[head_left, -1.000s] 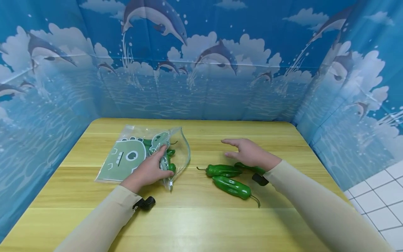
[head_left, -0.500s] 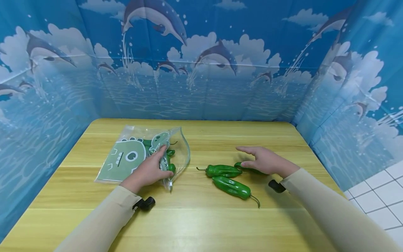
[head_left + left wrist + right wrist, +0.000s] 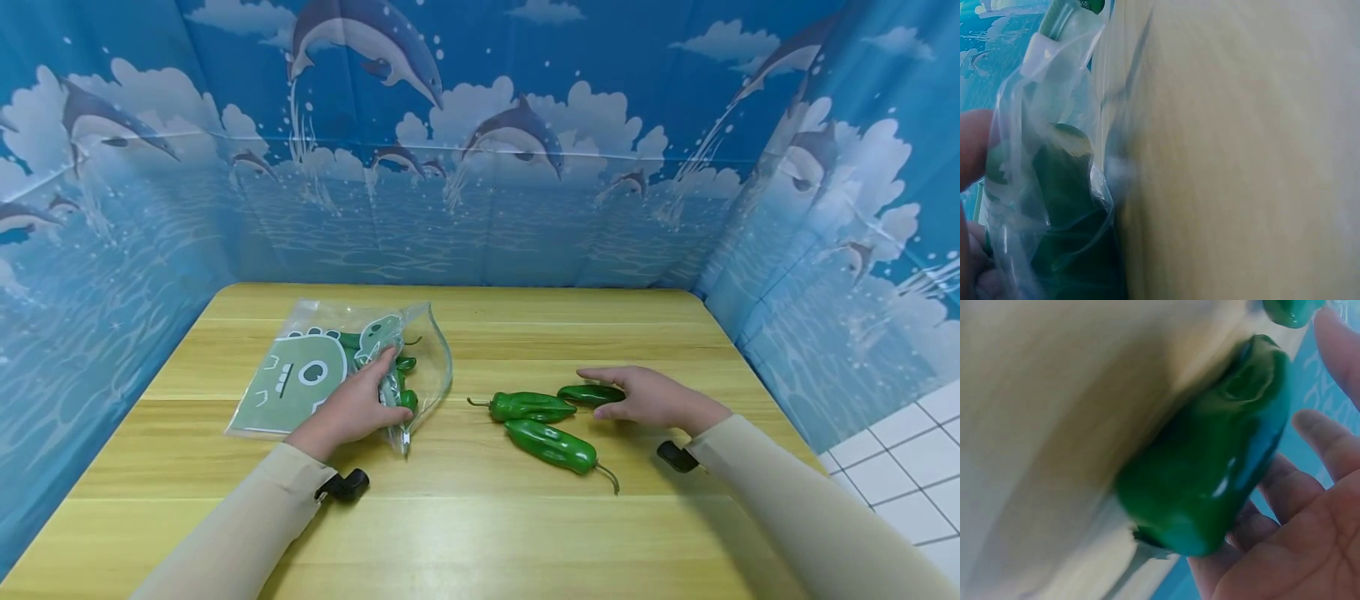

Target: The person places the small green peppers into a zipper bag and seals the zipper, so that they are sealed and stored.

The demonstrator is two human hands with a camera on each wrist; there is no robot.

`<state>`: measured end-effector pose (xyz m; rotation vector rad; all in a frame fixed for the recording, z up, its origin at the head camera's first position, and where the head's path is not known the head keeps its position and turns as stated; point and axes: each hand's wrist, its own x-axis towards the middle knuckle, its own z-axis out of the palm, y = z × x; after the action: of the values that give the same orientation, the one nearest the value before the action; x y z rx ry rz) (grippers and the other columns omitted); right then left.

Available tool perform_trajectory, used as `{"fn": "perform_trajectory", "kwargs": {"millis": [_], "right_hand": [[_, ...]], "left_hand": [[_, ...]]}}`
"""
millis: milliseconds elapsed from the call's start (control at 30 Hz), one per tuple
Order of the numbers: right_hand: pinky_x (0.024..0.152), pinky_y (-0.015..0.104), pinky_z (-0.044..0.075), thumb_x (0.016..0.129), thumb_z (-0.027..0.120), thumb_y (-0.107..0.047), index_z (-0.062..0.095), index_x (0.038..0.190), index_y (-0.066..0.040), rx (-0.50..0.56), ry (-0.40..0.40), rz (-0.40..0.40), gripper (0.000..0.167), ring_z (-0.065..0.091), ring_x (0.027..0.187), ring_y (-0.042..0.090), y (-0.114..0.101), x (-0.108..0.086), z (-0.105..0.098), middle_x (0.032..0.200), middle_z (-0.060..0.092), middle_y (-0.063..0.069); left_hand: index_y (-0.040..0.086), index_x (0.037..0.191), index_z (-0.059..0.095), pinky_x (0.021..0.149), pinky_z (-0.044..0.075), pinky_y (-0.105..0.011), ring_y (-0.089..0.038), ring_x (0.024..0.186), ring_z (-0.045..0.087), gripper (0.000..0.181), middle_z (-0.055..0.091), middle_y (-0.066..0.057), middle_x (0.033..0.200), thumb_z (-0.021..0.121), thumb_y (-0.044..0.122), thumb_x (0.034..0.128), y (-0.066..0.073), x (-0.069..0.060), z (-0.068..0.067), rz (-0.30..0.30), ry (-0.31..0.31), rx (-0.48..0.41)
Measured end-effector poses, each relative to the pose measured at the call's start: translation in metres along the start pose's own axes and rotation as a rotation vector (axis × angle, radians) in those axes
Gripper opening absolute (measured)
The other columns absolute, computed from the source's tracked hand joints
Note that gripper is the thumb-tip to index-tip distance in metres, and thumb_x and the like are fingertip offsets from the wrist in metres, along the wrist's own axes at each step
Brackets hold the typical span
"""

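In the head view my left hand [image 3: 356, 414] rests on a clear zip bag [image 3: 262, 410] with a green dinosaur print, its fingers and thumb spread near the mouth. Green peppers [image 3: 408, 398] show inside; the left wrist view has the clear plastic [image 3: 1054, 187] close up, with a finger against it. My right hand [image 3: 656, 398] reaches around a green pepper [image 3: 581, 394] on the table, fingers extended at its far side and thumb at its near side. In the right wrist view this pepper [image 3: 1210, 456] lies before the spread fingers, its stem end towards the wrist.
Two more green peppers lie left of my right hand: one [image 3: 528, 407] with its stem pointing left, another [image 3: 551, 446] slanted in front of it. The wooden table [image 3: 465, 533] is bordered by a blue dolphin curtain [image 3: 480, 217]. White floor tiles [image 3: 907, 475] show at the right.
My right hand has moved right and nearer, from above the peppers to the rightmost one, which it earlier partly covered. My left hand and the bag stay put.
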<state>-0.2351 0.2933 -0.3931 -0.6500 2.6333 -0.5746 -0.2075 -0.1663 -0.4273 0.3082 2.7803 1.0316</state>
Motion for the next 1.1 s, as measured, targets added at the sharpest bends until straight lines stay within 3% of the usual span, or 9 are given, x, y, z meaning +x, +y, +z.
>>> {"fn": "perform_trajectory", "kwargs": {"millis": [267,500,800,1100], "right_hand": [[0.116,0.066,0.040,0.097,0.077,-0.026,0.049,0.159,-0.014,-0.017,0.018,0.003,0.069,0.044,0.147,0.050,0.009,-0.001,0.008,0.159,0.050,0.023],[0.112,0.065,0.045,0.099,0.074,-0.017,0.050,0.159,-0.017,-0.038,0.047,-0.001,0.064,0.049,0.142,0.050,0.016,-0.003,0.011,0.154,0.053,0.024],[0.104,0.060,0.051,0.100,0.072,-0.015,0.052,0.157,-0.020,-0.015,0.066,0.007,0.061,0.058,0.132,0.043,0.019,-0.003,0.013,0.143,0.059,0.018],[0.103,0.058,0.052,0.100,0.072,-0.015,0.054,0.156,-0.020,0.006,0.066,0.002,0.060,0.059,0.130,0.041,0.019,-0.001,0.015,0.142,0.060,0.016]], "left_hand": [[0.014,0.171,0.011,0.126,0.030,-0.062,-0.044,0.161,0.021,0.115,0.016,-0.015,0.177,0.084,0.036,0.0854,0.001,-0.001,-0.001,0.003,-0.001,-0.004],[0.013,0.171,0.011,0.126,0.031,-0.062,-0.043,0.161,0.021,0.115,0.016,-0.016,0.177,0.084,0.036,0.0854,0.002,-0.001,0.000,0.002,-0.005,-0.009],[0.013,0.171,0.011,0.125,0.032,-0.062,-0.043,0.161,0.022,0.115,0.017,-0.016,0.176,0.084,0.037,0.0853,0.003,-0.001,-0.001,0.001,-0.014,-0.015],[0.015,0.171,0.011,0.125,0.031,-0.063,-0.044,0.161,0.021,0.115,0.016,-0.015,0.177,0.084,0.036,0.0855,0.003,-0.002,-0.002,-0.011,-0.013,-0.011]]}}
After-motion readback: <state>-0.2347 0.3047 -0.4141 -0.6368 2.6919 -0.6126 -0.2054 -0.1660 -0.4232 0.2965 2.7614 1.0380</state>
